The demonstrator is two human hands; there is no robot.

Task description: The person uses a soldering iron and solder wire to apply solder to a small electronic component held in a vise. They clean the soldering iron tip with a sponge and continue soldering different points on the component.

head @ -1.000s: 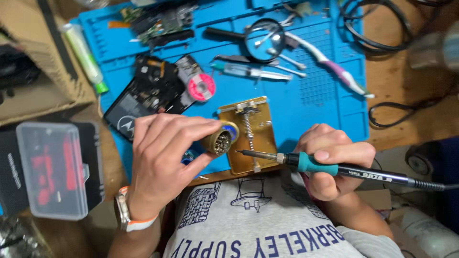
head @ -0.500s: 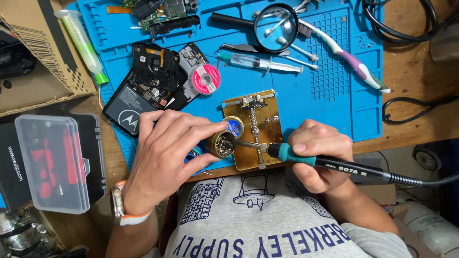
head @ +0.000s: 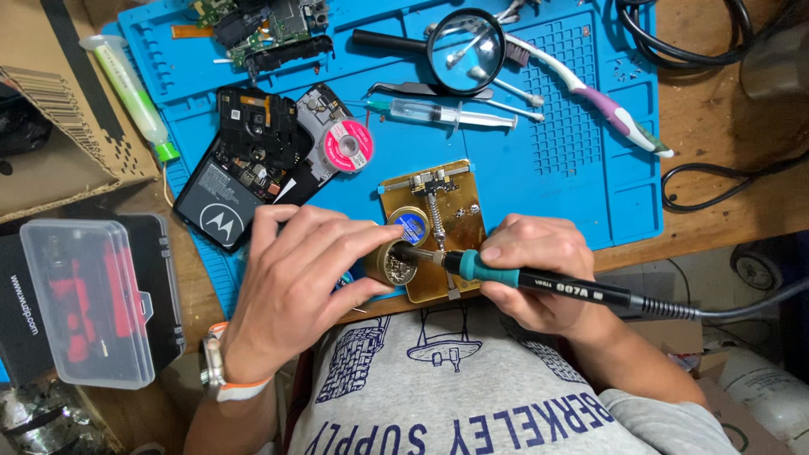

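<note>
My left hand (head: pixel 295 282) grips a small round brass tin (head: pixel 394 263) of tip-cleaning wool at the near edge of the blue mat (head: pixel 539 181). My right hand (head: pixel 539 270) holds a soldering iron (head: pixel 539 282) with a teal collar and black handle; its tip points left and pokes into the tin. Both rest beside a gold circuit-board holder plate (head: pixel 459 215) with a spring clamp and a small blue-lidded pot (head: pixel 413 227).
On the mat lie an opened black phone (head: pixel 244 156), a pink solder-wick reel (head: pixel 348 145), a syringe (head: pixel 442 112), a magnifying glass (head: pixel 465 50), a toothbrush (head: pixel 590 97) and a circuit board (head: pixel 270 29). A clear plastic case (head: pixel 93 299) sits left, cardboard box (head: pixel 50 109) behind it, cables (head: pixel 716 181) right.
The soldering iron has swung left, from lying beside the tin to its tip pushed into the wool. My left hand keeps hold of the tin. The camera has moved closer.
</note>
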